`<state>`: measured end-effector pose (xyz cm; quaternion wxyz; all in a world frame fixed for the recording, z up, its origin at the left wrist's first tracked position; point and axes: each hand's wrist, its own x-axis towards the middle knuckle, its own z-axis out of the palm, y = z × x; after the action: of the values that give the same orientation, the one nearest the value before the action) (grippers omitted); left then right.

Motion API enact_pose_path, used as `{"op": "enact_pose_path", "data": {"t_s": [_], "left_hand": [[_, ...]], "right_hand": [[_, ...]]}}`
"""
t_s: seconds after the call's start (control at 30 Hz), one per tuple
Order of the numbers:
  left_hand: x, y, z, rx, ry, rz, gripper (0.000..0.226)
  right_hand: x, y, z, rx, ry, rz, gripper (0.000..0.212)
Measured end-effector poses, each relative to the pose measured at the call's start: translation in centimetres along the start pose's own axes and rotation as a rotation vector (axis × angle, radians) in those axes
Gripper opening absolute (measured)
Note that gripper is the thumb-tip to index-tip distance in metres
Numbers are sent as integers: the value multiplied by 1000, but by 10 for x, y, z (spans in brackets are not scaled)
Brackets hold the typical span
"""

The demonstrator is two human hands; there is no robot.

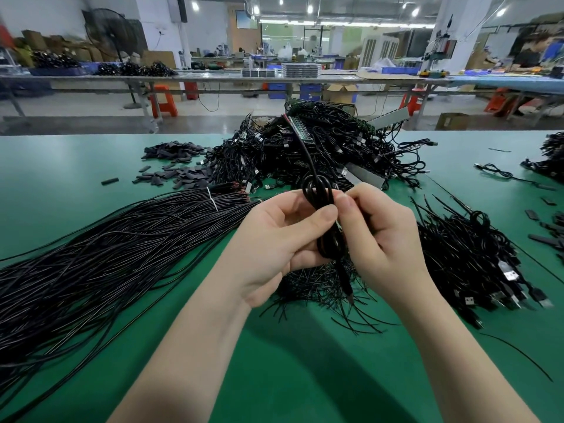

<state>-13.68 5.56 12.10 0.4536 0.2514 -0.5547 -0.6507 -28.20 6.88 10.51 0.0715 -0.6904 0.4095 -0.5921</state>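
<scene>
Cable coil (326,239) pinched upright btwn L hand (282,236) & R hand (386,239).

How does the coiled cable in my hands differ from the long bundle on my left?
The coiled cable is one lead wound in loops; the long bundle is many leads stretched out. The left hand and right hand hold the coiled cable; the long bundle lies on the table. The long bundle has a white tie; the coiled cable shows none. Both are black.

Green table (290,377) bears black cables (106,248), sleeves (180,175).
</scene>
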Motion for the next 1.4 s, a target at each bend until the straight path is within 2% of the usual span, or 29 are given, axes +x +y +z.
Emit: {"op": "enact_pose_path", "data": {"t_s": [0.13,0.33,0.47,0.53,0.63,0.7,0.77,0.83,0.9,1.03,1.1,1.23,1.4], "left_hand": [[2,-5,5,190,135,206,18],[5,-5,4,321,190,431,25],[7,-9,-3,738,287,758,35],[7,-15,-2,818,332,911,38],[6,-23,3,882,307,1075,29],[8,-23,1,872,286,1058,34],[7,-16,1,785,243,910,37],[6,-10,2,548,210,614,33],[6,-7,1,274,205,347,17],[6,-5,-4,202,121,103,38],[4,-3,-3,174,40,78,31],[3,-3,1,66,56,80,23],[6,-10,6,51,121,225,20]], "right_hand": [[1,-1,2,99,41,105,35],[3,-5,3,193,53,154,35],[4,-6,4,240,33,215,39],[4,-8,5,397,48,338,38],[3,-11,9,840,-24,629,20],[2,-9,8,914,-30,652,15],[5,-9,4,827,28,541,20],[7,-7,-2,572,55,385,26],[6,-4,-7,254,29,202,30],[6,-6,-11,-17,-47,3,25],[7,-7,-14,-65,-82,-34,25],[9,-6,-18,-128,-118,-19,31],[9,-9,-11,-304,8,-39,30]]}}
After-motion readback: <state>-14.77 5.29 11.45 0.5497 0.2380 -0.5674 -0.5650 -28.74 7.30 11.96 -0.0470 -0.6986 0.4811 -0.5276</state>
